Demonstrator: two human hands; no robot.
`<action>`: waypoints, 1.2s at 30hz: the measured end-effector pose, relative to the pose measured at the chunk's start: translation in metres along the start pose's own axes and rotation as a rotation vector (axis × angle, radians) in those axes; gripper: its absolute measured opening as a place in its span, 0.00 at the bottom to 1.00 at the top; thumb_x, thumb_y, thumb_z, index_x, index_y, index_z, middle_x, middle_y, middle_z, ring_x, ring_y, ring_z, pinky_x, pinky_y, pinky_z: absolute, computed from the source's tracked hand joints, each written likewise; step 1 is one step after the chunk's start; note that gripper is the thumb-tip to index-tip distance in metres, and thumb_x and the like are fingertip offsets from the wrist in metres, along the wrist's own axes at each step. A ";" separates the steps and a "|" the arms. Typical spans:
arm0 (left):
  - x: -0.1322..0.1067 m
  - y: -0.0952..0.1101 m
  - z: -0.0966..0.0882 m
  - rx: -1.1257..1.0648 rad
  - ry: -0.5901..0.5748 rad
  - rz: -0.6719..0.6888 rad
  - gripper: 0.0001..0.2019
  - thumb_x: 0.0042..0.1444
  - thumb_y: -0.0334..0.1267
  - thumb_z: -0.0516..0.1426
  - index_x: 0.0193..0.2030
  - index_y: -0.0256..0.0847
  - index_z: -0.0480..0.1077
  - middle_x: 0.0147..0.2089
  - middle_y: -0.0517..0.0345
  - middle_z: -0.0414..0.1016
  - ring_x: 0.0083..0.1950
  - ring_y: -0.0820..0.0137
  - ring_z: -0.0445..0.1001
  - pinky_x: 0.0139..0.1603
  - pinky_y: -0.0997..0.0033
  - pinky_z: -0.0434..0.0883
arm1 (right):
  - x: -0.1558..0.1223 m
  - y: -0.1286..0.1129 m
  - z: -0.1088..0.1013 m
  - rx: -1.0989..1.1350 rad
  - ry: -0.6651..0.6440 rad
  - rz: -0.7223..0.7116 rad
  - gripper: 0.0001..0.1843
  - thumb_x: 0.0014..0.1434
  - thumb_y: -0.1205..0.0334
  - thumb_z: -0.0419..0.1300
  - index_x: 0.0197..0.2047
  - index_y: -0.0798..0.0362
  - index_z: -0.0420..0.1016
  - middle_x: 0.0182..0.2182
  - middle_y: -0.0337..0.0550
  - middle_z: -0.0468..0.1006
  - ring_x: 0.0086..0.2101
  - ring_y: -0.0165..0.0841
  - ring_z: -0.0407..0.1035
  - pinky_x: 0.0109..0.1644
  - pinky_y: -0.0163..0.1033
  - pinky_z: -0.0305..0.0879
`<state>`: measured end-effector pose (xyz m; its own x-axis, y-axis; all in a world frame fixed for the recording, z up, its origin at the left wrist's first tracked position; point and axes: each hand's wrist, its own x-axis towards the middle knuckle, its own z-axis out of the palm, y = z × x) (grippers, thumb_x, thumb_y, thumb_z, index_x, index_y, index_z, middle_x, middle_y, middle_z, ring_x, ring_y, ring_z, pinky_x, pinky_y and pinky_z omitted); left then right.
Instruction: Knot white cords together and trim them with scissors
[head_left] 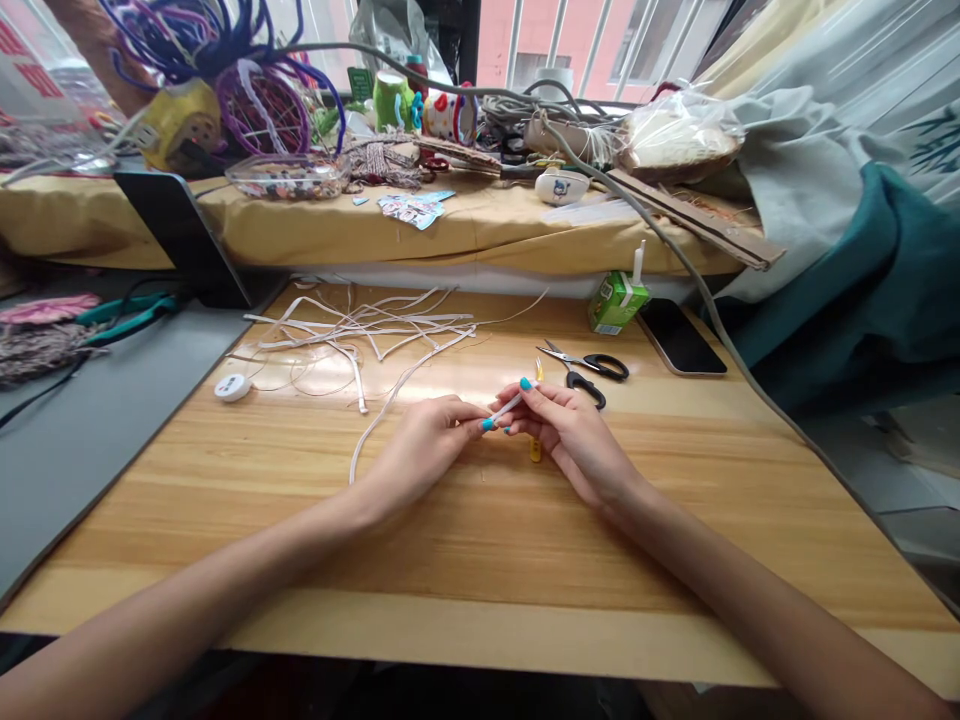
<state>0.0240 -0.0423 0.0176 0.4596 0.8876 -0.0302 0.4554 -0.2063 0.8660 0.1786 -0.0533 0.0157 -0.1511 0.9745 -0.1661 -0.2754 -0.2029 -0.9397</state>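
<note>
My left hand (435,435) and my right hand (574,430) meet over the middle of the wooden table. Between their fingertips a short stretch of narrow white cord (505,408) is pinched, thumb against fingers on both sides. From under my left wrist a white strand (386,405) curves back to a loose tangle of white cords (360,325). Partly hidden behind my right hand lies a slim yellow-handled tool (535,450), whose kind I cannot make out. Black-handled scissors (589,367) rest with blades apart just beyond my right hand.
A round white case (232,387) sits left of the tangle. A green drink carton (618,302) and a phone (682,337) stand and lie at the back right. A grey cable (709,300) runs down the right side. Behind is a cluttered cloth-covered ledge (480,240); a dark tablet (184,235) leans against it.
</note>
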 end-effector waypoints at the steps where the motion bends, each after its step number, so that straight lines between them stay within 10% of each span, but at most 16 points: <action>1: 0.000 -0.001 0.000 -0.014 -0.003 -0.001 0.11 0.52 0.33 0.50 0.36 0.39 0.73 0.39 0.55 0.75 0.38 0.69 0.69 0.40 0.72 0.62 | 0.000 0.000 -0.001 -0.001 0.014 -0.005 0.10 0.49 0.58 0.58 0.27 0.57 0.72 0.25 0.40 0.75 0.26 0.24 0.68 0.33 0.30 0.64; 8: 0.002 -0.003 -0.007 0.032 -0.071 -0.115 0.11 0.50 0.38 0.52 0.31 0.35 0.72 0.24 0.60 0.69 0.26 0.75 0.62 0.27 0.76 0.58 | 0.003 -0.011 -0.013 0.014 0.114 -0.075 0.08 0.51 0.60 0.57 0.28 0.56 0.73 0.30 0.42 0.77 0.26 0.23 0.69 0.31 0.29 0.64; 27: -0.011 -0.001 0.008 0.536 -0.033 0.029 0.14 0.58 0.42 0.39 0.31 0.39 0.61 0.25 0.57 0.66 0.25 0.71 0.62 0.25 0.74 0.55 | 0.004 -0.016 -0.018 0.065 0.210 -0.015 0.10 0.55 0.67 0.52 0.29 0.58 0.74 0.28 0.44 0.77 0.26 0.23 0.70 0.32 0.26 0.66; 36: -0.013 0.001 0.008 0.103 -0.206 0.013 0.11 0.58 0.37 0.40 0.31 0.38 0.59 0.18 0.65 0.59 0.19 0.76 0.60 0.22 0.77 0.58 | 0.006 -0.018 -0.021 0.031 0.190 0.000 0.10 0.54 0.67 0.52 0.27 0.59 0.73 0.25 0.45 0.77 0.18 0.19 0.63 0.20 0.24 0.58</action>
<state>0.0250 -0.0570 0.0144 0.6071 0.7839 -0.1300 0.5191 -0.2674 0.8118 0.2028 -0.0417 0.0250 0.0305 0.9746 -0.2221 -0.3053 -0.2025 -0.9305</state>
